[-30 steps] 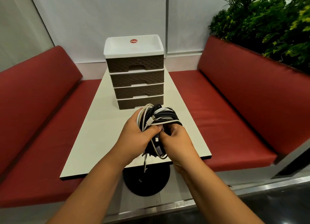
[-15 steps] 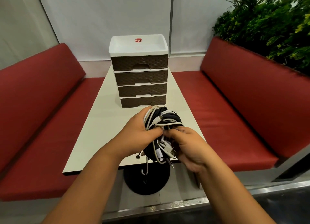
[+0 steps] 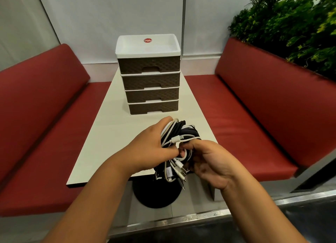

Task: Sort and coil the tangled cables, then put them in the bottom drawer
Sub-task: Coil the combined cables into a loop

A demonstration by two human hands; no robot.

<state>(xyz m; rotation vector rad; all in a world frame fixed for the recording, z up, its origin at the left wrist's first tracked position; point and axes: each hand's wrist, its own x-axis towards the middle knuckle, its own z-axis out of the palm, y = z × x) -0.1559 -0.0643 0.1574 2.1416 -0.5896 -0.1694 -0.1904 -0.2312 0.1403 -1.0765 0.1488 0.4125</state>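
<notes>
A tangled bundle of black and white cables [image 3: 181, 133] is held above the near end of the white table [image 3: 112, 133]. My left hand [image 3: 151, 148] grips the bundle's left side. My right hand [image 3: 209, 162] grips its lower right part, where several loose plug ends hang down past the table edge. A brown and white drawer unit [image 3: 151, 75] stands at the table's far end, all its drawers closed. The bottom drawer [image 3: 153, 107] is the lowest of them, just beyond the cables.
Red padded benches [image 3: 245, 124] run along both sides of the table. A green plant [image 3: 291, 24] rises behind the right bench. The table's black round foot [image 3: 156, 195] stands on the floor under the near edge.
The bundle has turned a little in my hands, and my right hand has rolled palm-up under the hanging plug ends. The view has shifted slightly.
</notes>
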